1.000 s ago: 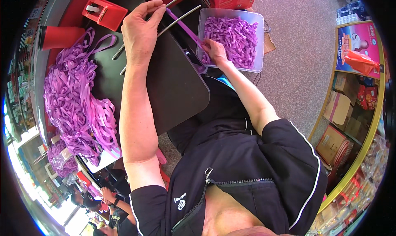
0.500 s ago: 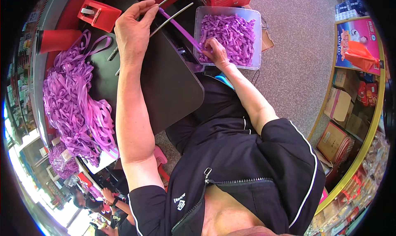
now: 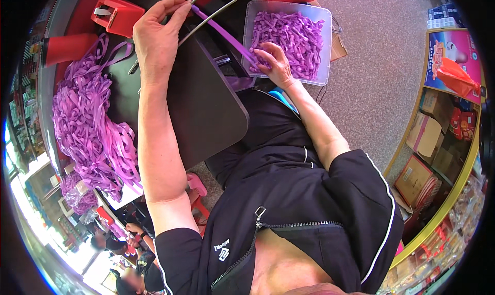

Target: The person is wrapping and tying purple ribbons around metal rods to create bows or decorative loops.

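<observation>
A purple ribbon runs in a straight line from my left hand toward my right. My left hand is closed, its thumb and forefinger pinching the ribbon's upper end against one of two thin metal rods that jut past the dark tabletop's edge. My right hand is over the near left side of a clear plastic bin. Its thumb and fingers are parted, and the ribbon's lower end lies by the fingertips. Inside the bin is a heap of short folded purple ribbon pieces.
Long purple ribbons are piled on the left of the dark table. Beyond them are a red tape dispenser and a red cylinder. A shelf of boxes stands at right, a pink stool below the table. Other people sit lower left.
The fingers of my right hand have spread from their pinch on the ribbon. My left hand keeps its pinch at the rod. The whole view has shifted slightly.
</observation>
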Demonstrator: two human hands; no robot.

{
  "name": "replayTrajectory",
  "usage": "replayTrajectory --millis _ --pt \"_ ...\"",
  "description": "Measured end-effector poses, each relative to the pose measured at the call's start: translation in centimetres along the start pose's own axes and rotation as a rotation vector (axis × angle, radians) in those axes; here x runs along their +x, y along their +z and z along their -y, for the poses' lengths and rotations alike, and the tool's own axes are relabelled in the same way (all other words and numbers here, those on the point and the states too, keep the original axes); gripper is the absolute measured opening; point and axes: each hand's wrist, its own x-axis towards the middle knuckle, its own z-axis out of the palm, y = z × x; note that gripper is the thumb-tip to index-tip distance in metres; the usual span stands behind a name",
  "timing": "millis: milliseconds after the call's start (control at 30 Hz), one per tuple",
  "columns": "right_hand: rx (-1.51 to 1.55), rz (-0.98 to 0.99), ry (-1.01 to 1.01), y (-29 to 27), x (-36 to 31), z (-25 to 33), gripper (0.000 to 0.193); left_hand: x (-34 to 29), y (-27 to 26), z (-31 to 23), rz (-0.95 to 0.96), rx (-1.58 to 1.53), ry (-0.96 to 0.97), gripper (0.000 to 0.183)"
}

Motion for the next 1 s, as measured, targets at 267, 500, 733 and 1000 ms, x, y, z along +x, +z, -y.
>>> replayTrajectory --millis 267,500,733,1000 --pt "-0.073 0.001 -0.074 -0.9 -1.0 -0.7 0.037 0.1 0.1 -0.2 -0.002 -0.019 -0.017 0.023" --pt "-0.098 0.001 -0.107 -1.4 -0.9 0.0 0.034 0.2 0.0 0.5 0.0 -0.08 0.004 0.023" --pt "-0.171 0.046 -0.145 -1.9 -0.7 1.1 0.029 0.1 -0.1 0.4 0.004 -0.071 0.01 0.021" --pt "0.054 0.127 0.155 -3.4 -4.3 1.3 0.012 -0.4 -0.3 -0.7 -0.028 0.016 0.085 0.021"
